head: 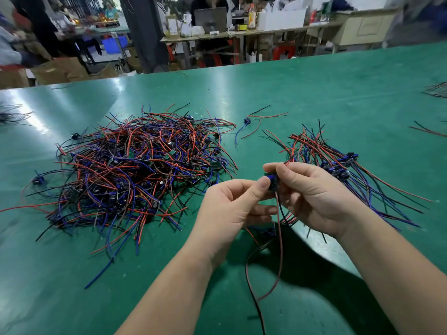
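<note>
currently in hand: one module [272,183], small and blue, with red and black leads [279,238] hanging down toward the near edge of the table [314,93].

left hand [232,209]: thumb and forefinger pinched on the module's left side, other fingers curled beneath.
right hand [312,197]: fingers curled round the module's right side.

position: the module sits between the two hands, touched by the fingertips of both and raised off the table. it is on the near side of the gap between the heap [135,170] on the left and the bundle [338,165] on the right.

step, as judged: checking or straightening one unit before it joins the bundle.

handling notes:
- grip the body, not the leads, so no joint is strained.
- let the leads hang free; they look clear of the heap and should drop straight.
- turn the module with the fingertips only, one hand steadying.
- lay it down with its body beside the other blue bodies and its leads running the same way as theirs.

also listed: one stray unit [247,120], far of the hands, well apart from both piles.
</note>
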`<state>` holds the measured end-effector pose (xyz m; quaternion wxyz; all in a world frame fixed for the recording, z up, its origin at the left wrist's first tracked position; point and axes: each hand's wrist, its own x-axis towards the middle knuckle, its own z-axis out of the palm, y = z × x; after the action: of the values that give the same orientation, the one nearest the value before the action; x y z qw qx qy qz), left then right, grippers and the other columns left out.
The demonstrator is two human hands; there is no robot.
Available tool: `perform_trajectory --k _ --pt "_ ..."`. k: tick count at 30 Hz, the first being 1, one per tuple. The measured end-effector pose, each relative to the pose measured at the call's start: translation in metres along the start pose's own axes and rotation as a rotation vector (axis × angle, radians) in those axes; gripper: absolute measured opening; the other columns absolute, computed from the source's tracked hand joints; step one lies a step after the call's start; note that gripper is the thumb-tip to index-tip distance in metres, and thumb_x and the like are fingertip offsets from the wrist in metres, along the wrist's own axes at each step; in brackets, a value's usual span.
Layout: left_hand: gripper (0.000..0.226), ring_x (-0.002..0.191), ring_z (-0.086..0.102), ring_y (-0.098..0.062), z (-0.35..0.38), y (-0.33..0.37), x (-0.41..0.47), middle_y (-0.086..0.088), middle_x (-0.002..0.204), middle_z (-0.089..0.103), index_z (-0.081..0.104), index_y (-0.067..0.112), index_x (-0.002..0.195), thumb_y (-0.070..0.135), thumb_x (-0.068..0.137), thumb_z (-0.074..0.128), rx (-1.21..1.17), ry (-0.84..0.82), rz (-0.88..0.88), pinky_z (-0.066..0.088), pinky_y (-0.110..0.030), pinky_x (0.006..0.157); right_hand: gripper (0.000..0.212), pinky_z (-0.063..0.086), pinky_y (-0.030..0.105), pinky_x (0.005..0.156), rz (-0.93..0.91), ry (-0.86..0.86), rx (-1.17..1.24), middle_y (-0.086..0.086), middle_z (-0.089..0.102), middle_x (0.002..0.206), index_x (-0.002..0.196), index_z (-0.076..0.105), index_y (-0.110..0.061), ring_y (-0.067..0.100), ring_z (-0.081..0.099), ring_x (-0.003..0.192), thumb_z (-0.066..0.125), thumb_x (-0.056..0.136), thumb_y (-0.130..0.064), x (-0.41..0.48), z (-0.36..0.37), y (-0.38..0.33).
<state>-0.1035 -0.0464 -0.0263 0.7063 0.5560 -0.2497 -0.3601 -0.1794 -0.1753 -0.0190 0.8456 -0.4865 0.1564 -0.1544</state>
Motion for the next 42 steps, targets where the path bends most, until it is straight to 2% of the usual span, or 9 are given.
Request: perform_trajectory --k 6,14,18,23,27,32,35,39,42 --pt "0.027 0.067 0.070 -0.022 0.003 0.000 -0.002 -0.012 0.080 0.073 0.074 0.008 0.073 0.034 0.069 0.069 -0.026 0.054 0.031 0.058 -0.028 0.056 0.019 0.050 0.010 0.051 0.002 -0.038 0.027 0.000 0.066 0.066 0.076 0.078 -0.009 0.003 0.060 0.052 0.061 0.072 -0.017 0.002 -0.004 -0.002" --pt "0.026 0.050 0.065 -0.012 0.002 0.008 0.000 -0.013 0.073 0.072 0.070 0.004 0.079 0.027 0.065 0.070 -0.241 0.065 -0.214 0.053 -0.021 0.045 0.015 0.047 0.011 0.046 -0.012 -0.016 0.000 -0.002 0.064 0.060 0.070 0.077 -0.014 0.003 0.059 0.050 0.064 0.067 -0.009 0.002 -0.002 0.000" --pt "0.012 0.046 0.062 -0.010 -0.001 0.006 0.000 -0.007 0.063 0.068 0.074 0.010 0.060 0.022 0.061 0.071 -0.236 0.069 -0.211 0.052 -0.021 0.044 0.018 0.048 0.011 0.052 -0.027 -0.012 -0.050 -0.002 0.063 0.061 0.076 0.078 -0.015 0.003 0.056 0.051 0.065 0.065 -0.012 0.003 -0.003 0.002" --pt "0.013 0.046 0.061 -0.012 -0.001 0.002 0.000 -0.006 0.059 0.064 0.074 0.009 0.062 0.021 0.057 0.074 -0.151 0.070 -0.150 0.052 -0.022 0.047 0.013 0.049 0.011 0.054 -0.032 0.012 -0.089 -0.002 0.064 0.058 0.067 0.076 -0.010 0.004 0.057 0.052 0.065 0.064 -0.016 0.002 -0.006 0.001" --pt "0.006 0.048 0.063 -0.016 0.001 -0.001 0.000 -0.011 0.063 0.066 0.073 0.006 0.066 0.012 0.070 0.073 -0.045 0.068 -0.079 0.053 -0.023 0.049 0.013 0.046 0.012 0.045 -0.063 0.186 -0.129 0.002 0.066 0.059 0.073 0.070 -0.007 0.007 0.062 0.050 0.068 0.062 -0.014 0.007 -0.014 -0.007" --pt "0.009 0.049 0.064 -0.015 0.006 -0.005 -0.002 -0.009 0.059 0.064 0.069 0.004 0.071 0.001 0.079 0.070 0.038 0.015 -0.074 0.055 -0.023 0.051 0.010 0.046 0.012 0.044 -0.222 0.428 -0.078 -0.001 0.067 0.056 0.070 0.065 -0.010 0.005 0.061 0.048 0.064 0.080 -0.007 0.012 -0.036 -0.023" --pt "0.011 0.050 0.064 -0.014 0.008 -0.006 -0.004 -0.007 0.058 0.065 0.068 0.005 0.071 -0.001 0.080 0.070 0.090 -0.044 -0.092 0.056 -0.024 0.053 0.027 0.047 0.012 0.045 -0.265 0.471 -0.066 -0.001 0.067 0.056 0.056 0.069 -0.012 0.005 0.062 0.049 0.065 0.082 -0.010 0.012 -0.041 -0.023" --pt "0.010 0.050 0.064 -0.015 0.003 -0.005 -0.004 -0.006 0.058 0.065 0.068 0.004 0.072 -0.002 0.079 0.071 0.155 -0.043 -0.095 0.056 -0.023 0.054 0.012 0.046 0.013 0.042 -0.268 0.453 -0.043 -0.003 0.068 0.060 0.076 0.063 -0.011 0.008 0.068 0.057 0.064 0.084 -0.020 0.013 -0.040 -0.022" --pt "0.011 0.051 0.063 -0.016 0.000 -0.003 -0.003 -0.006 0.059 0.066 0.068 0.005 0.071 -0.002 0.079 0.072 0.178 -0.044 -0.094 0.057 -0.023 0.055 0.012 0.045 0.014 0.038 -0.296 0.477 -0.039 0.000 0.066 0.057 0.073 0.061 -0.011 0.011 0.068 0.053 0.068 0.080 -0.018 0.011 -0.040 -0.024"
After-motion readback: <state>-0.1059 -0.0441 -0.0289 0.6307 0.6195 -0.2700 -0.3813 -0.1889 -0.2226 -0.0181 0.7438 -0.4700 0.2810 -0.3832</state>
